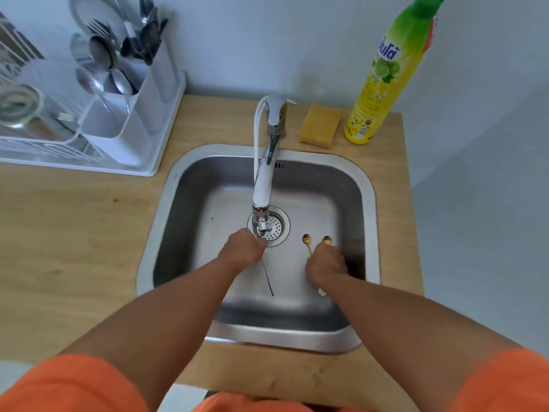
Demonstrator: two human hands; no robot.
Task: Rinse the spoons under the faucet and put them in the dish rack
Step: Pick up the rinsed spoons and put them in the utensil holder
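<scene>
My left hand [242,251] is closed around a thin-handled spoon [267,278] right under the faucet spout [261,221]; only its dark slim handle sticks out toward me. My right hand [325,267] rests on the sink floor over two gold spoons, fingers curled on their handles. The bowls of the gold spoons [306,239] [326,240] poke out beyond the fingers. Whether water is running cannot be told. The white dish rack [139,162] stands at the back left, its cutlery holder [133,114] filled with several spoons and forks.
The steel sink [365,185] has a round drain strainer [277,226] beneath the spout. A yellow sponge [319,124] and a dish-soap bottle [383,81] stand behind the sink on the wooden counter [74,233]. A small white scrap [322,292] lies beside my right wrist.
</scene>
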